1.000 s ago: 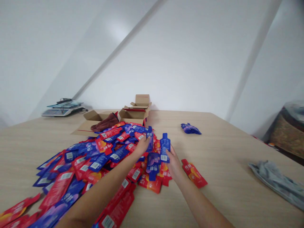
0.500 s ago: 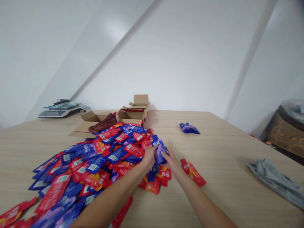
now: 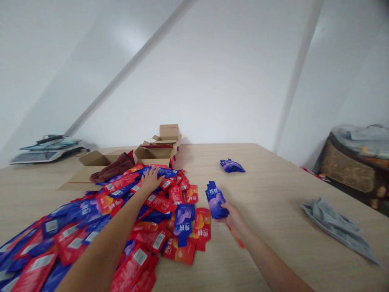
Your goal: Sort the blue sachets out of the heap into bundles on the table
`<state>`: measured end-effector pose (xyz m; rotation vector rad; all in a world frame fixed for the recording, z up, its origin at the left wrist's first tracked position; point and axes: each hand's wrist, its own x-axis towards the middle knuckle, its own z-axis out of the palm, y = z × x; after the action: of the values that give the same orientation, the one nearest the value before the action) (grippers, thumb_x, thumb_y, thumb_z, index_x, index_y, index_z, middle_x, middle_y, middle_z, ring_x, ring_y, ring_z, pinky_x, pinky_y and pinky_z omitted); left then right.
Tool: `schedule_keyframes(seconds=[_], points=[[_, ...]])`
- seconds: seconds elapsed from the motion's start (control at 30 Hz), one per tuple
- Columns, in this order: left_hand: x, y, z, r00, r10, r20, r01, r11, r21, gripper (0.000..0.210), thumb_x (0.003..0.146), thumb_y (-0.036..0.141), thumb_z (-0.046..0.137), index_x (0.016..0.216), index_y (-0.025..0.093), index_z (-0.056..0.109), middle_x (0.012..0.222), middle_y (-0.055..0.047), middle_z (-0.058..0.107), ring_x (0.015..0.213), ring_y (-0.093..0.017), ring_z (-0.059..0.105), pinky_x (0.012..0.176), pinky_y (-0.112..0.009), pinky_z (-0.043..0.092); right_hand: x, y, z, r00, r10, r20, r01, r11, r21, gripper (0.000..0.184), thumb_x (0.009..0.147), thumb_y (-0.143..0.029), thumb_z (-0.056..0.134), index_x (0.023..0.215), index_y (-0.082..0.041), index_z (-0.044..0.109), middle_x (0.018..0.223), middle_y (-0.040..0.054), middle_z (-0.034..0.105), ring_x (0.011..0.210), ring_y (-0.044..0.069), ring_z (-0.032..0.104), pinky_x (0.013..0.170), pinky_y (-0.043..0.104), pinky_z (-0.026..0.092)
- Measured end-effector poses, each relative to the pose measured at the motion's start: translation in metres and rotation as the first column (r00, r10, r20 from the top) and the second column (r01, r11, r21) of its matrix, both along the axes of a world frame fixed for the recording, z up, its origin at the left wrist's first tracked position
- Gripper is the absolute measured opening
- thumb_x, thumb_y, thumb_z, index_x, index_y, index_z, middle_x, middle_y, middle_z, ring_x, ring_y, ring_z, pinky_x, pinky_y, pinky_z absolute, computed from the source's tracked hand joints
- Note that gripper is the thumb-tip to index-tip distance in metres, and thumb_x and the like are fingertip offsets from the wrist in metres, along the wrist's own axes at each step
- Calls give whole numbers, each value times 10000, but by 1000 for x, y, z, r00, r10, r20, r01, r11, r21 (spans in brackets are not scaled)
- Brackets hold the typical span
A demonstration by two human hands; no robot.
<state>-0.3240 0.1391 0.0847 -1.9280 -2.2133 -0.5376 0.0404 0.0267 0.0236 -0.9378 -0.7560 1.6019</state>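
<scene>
Have swung left grip (image 3: 151,182) away from right grip (image 3: 234,217) since the earlier frame. See, on the desk (image 3: 273,190), a broad pile of pouches (image 3: 100,202) around eight o'clock. Hold left grip over it, spread apart; cannot tell whether touching. Clamp blue pouches (image 3: 216,202) in right grip toward five o'clock.

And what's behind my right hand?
Some table and a thin red-orange edge show past your right hand, which holds blue pouches; the rest is covered, so I can't tell what it is.
</scene>
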Motion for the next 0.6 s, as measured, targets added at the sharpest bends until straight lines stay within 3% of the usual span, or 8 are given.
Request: schedule_keyframes(seconds=[0.1,0.2,0.33,0.5,0.6], points=[[-4,9,-13,989,-3,-147,-9,997,-80,617,847,550,355,1377,237,380,1479,-113,290,1336,-398,221,995,-641,202,28,21,-4,991,-129,23,129,991,30,301,619,-292,667,902,-206,610,806,26,669,739,203,634,593,331,534],[-2,10,-22,971,11,-238,-22,999,-44,608,857,530,337,1390,238,366,1477,-97,302,1342,-393,204,1002,-621,195,66,53,-8,966,-245,80,240,969,64,288,589,-269,683,859,-196,611,799,23,668,762,197,631,641,340,529],[0,6,-25,956,34,-293,-35,999,1,597,869,500,327,1402,231,346,1477,-84,303,1341,-391,205,1003,-600,207,120,107,-9,855,-388,344,350,921,168,206,630,-246,615,822,-170,618,764,43,659,743,204,632,617,338,519],[3,3,-23,948,37,-317,-34,999,14,569,872,470,331,1391,240,369,1476,-70,308,1342,-378,213,1006,-590,212,158,181,6,718,-466,516,382,885,267,182,770,-224,548,910,-130,616,796,82,641,718,182,615,601,311,507],[4,2,-24,941,37,-337,-30,999,27,555,876,453,332,1382,232,387,1472,-76,316,1346,-375,207,1013,-584,203,163,218,16,618,-514,595,318,856,408,247,861,-296,534,1043,-136,583,958,78,622,805,164,606,686,330,519]])
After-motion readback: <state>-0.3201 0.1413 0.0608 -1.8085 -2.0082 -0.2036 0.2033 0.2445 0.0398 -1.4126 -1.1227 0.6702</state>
